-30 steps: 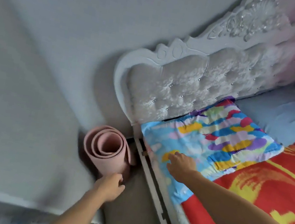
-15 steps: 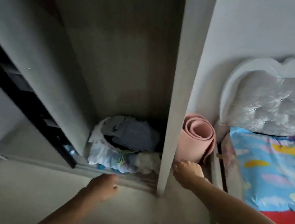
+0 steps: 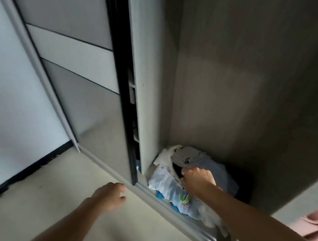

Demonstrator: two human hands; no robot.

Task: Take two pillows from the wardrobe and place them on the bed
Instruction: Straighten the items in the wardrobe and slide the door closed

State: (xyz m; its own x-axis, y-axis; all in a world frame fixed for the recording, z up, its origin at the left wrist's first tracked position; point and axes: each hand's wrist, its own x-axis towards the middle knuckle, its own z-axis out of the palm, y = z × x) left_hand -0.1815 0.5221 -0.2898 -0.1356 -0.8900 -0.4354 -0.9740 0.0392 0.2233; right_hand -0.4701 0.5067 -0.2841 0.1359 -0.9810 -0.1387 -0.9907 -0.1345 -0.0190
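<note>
Although the wardrobe (image 3: 245,82) stands open, no pillow can be made out inside; neither the bed nor any pillow is seen. Since half a second ago, the right hand (image 3: 196,180) has been moved from beside the pink roll (image 3: 315,226) onto the bundle (image 3: 166,183), its grip closing on grey cloth; the left hand (image 3: 110,196) is held loosely open, empty, near the sill.

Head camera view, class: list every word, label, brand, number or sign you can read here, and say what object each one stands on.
None: no readable text appears anywhere in this view.
The wardrobe door is plain, with no label.
The pale plastic bag under the right hand has coloured patches, too blurred to read as writing.
The left hand holds nothing printed.
</note>
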